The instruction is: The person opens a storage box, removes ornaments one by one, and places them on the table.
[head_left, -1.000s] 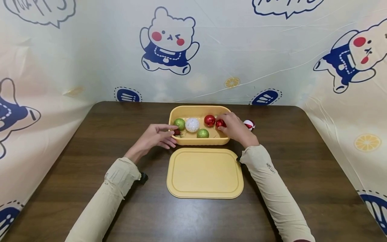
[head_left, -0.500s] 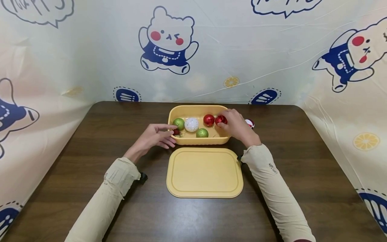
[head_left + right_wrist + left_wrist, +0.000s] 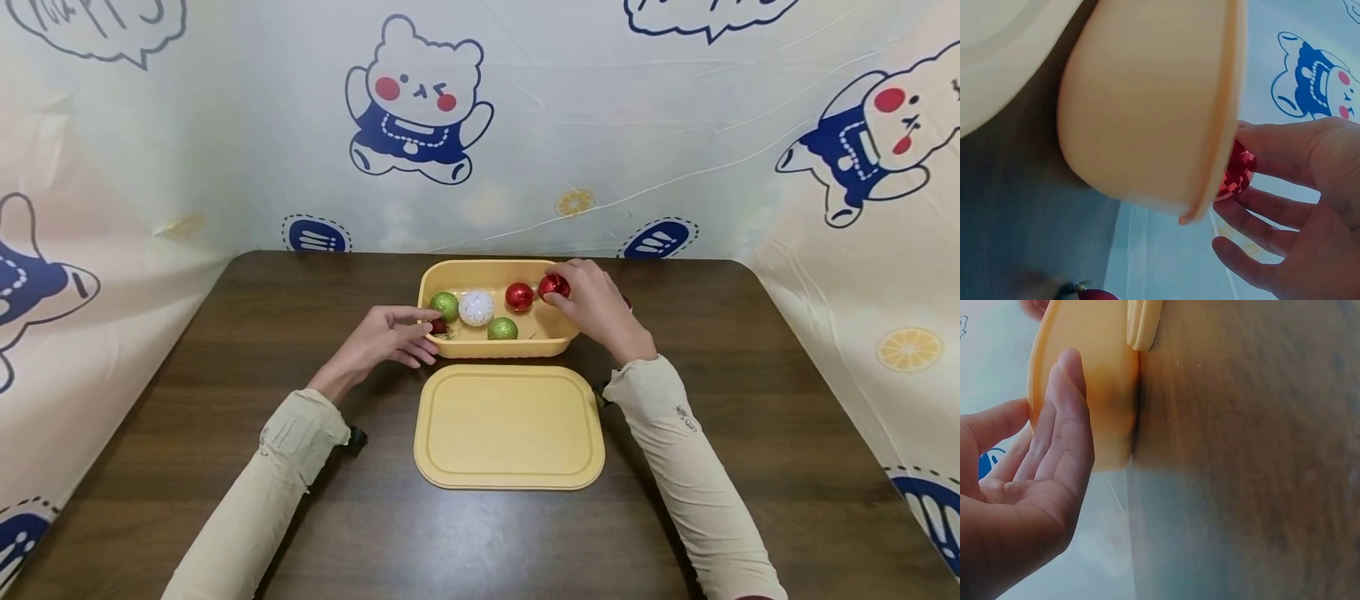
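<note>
A yellow box (image 3: 517, 348) stands on the table with several Christmas baubles inside. My left hand (image 3: 378, 337) holds its left end, thumb at the rim and other fingers along the outer wall in the left wrist view. My right hand (image 3: 596, 304) pinches a shiny faceted red bauble (image 3: 553, 287) at the box's right rim; the wall partly hides this bauble in the right wrist view. Inside lie a smooth red bauble (image 3: 519, 297), a speckled white one (image 3: 476, 308), two glittery green baubles (image 3: 502, 328) and a dark red one (image 3: 438, 326) beside the left fingers.
A flat yellow lid (image 3: 510, 427) lies in front of the box. Right of the box, a red-and-white bauble (image 3: 627, 302) is nearly hidden behind my right hand. A printed cloth (image 3: 525, 167) hangs behind the brown table (image 3: 300, 283).
My right hand has raised the faceted red bauble and drawn it toward the box's right rim, covering most of the red-and-white bauble. My left hand has stayed in place.
</note>
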The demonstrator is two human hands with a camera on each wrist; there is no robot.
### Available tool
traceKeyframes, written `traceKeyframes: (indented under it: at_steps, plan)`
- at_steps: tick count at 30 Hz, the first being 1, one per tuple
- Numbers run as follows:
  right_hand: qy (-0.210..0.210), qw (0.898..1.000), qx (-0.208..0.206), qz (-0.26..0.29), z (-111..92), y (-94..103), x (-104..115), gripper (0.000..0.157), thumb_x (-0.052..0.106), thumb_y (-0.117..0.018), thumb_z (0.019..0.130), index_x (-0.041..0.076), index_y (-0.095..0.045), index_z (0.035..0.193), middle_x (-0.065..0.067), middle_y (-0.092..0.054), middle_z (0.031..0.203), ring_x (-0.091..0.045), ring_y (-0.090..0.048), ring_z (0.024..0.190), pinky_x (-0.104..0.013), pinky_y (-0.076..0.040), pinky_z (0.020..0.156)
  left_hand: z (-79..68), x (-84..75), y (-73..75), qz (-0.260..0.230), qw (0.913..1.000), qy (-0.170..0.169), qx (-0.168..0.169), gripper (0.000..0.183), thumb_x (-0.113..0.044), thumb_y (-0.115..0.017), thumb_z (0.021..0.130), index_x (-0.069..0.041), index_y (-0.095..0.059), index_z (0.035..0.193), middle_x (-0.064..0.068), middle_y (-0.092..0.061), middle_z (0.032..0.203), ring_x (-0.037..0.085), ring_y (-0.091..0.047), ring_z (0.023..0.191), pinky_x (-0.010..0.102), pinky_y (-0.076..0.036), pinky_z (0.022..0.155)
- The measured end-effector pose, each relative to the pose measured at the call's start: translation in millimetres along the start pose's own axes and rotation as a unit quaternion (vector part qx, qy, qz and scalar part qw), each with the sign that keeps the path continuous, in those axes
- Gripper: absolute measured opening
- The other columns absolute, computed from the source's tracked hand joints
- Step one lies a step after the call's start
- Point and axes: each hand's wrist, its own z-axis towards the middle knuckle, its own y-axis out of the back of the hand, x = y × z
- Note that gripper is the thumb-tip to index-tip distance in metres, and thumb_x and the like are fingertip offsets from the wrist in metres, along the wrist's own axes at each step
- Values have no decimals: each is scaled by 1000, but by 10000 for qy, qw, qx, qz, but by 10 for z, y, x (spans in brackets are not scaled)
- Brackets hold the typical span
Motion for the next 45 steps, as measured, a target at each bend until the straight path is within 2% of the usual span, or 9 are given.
traceKeyframes:
  at_steps: [6,14,20,32,39,45]
  plan:
    - [-3,9995,-309,24,-84,78,7,42,21,-77,90,3,-66,125,-18,-63,122,-34,-52,115,-53,-45,101,12,-9,-24,-37,10000,-7,34,39,-18,-60,101,-1,-59,136,23,-73,94,33,-74,80,40,-61,68]
    - [274,9971,-707,-10,-199,185,-26,36,20,-75,91,3,-67,122,-17,-62,123,-33,-51,117,-50,-46,102,1,-19,-3,-54,10000,-10,33,40,-19,-61,101,-1,-58,137,24,-73,94,33,-74,80,40,-61,68]
    - [369,9950,-926,49,-310,301,-78,40,19,-76,90,3,-65,125,-17,-61,127,-33,-50,121,-51,-45,102,5,-10,0,-39,10000,25,37,41,-20,-61,101,-1,-58,137,23,-73,94,33,-74,80,40,-61,69]
    - [671,9849,-1592,136,-538,410,-222,37,21,-77,89,5,-67,121,-14,-63,121,-30,-52,115,-50,-48,97,-5,-2,12,4,10000,-28,-12,39,-18,-61,101,-2,-59,136,21,-73,92,32,-74,78,39,-61,67]
    - [650,9839,-1661,64,-684,424,-331,36,17,-79,86,3,-68,118,-14,-64,118,-30,-55,112,-49,-49,95,-4,4,19,-22,10000,-13,-32,38,-19,-61,101,-3,-60,135,21,-74,92,32,-74,78,39,-61,66]
    - [378,9919,-1191,238,-794,365,-510,40,16,-82,84,3,-67,119,-15,-66,118,-30,-57,109,-51,-51,93,9,20,25,-5,10000,-37,-2,40,-22,-62,100,-3,-60,136,20,-74,92,32,-74,79,40,-61,66]
